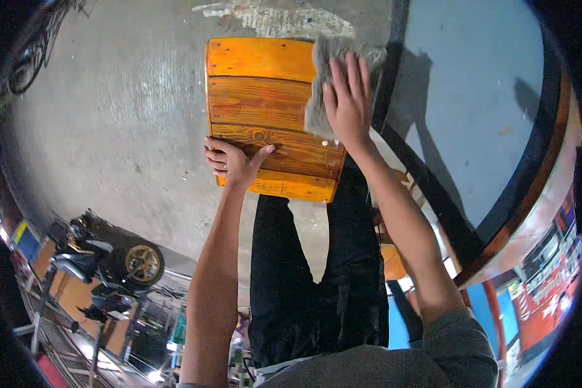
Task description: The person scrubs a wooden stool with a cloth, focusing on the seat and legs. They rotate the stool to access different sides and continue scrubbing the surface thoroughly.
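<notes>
An orange slatted wooden seat (258,97) lies below me over a grey concrete floor. My left hand (231,161) grips its near left edge, thumb on top of the slats. My right hand (347,100) lies flat, fingers spread, pressing a grey cloth (320,84) against the seat's right side. The cloth covers the seat's far right corner. My legs in black trousers (317,271) stand just behind the seat.
A large round table with a blue-grey top (472,97) and a dark rim fills the right side, close to the seat. A parked motorbike (110,258) stands at the lower left. Bare concrete floor (123,116) stretches to the left.
</notes>
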